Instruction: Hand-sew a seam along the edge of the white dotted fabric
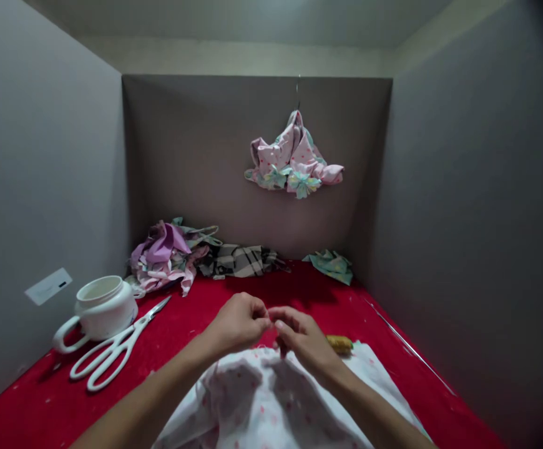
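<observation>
Left hand [243,319] and right hand [302,335], dotted cloth [262,402] below both.
Left pinches, thumb to finger (on what, too small to tell); right's grip is unclear, yellow roll [341,344] just beside it.

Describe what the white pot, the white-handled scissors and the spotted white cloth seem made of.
White pot: probably glazed ceramic, given its smooth, glossy surface; plastic is possible.
Scissors: metal blades, by their grey sheen; handles likely smooth plastic.
Spotted white cloth: matte fabric, softly folded, perhaps cotton.
</observation>
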Motion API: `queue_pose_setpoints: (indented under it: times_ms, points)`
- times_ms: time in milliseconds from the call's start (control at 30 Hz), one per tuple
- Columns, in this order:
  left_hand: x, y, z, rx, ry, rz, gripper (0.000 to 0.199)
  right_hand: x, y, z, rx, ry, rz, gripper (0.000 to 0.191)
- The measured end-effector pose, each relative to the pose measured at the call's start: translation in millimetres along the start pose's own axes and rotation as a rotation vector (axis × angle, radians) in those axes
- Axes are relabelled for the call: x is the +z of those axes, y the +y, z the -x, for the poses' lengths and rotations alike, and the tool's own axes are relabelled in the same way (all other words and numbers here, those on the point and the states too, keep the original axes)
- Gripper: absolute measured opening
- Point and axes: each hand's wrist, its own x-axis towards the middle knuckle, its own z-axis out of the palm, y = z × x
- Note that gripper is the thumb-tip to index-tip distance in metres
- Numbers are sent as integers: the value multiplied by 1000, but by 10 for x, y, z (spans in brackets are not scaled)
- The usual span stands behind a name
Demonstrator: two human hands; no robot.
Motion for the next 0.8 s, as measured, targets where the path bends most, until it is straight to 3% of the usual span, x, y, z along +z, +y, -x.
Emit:
queue_pose_setpoints:
  times_ms: [200,333,433,600,667,800]
  points:
    - [7,37,-6,24,-33,-69,16,10,163,-12,-70,64,154,24]
    - [5,13,-71,7,-97,-67,15,8,118,29,-59,49,178,23]
    - [-164,-110,-189,-49,-72,-114,17,3,78,12,1,77,127,22]
    - [-512,-486,-323,-254,46,-374,15,-7,123,-38,117,248,-43,21]
    - [-505,-572,-309,-317,12,-470,11,-1,158,-43,136,297,-95,21]
    - [-264,-534,-252,-334,-86,-620,13,17,212,-33,153,341,-163,21]
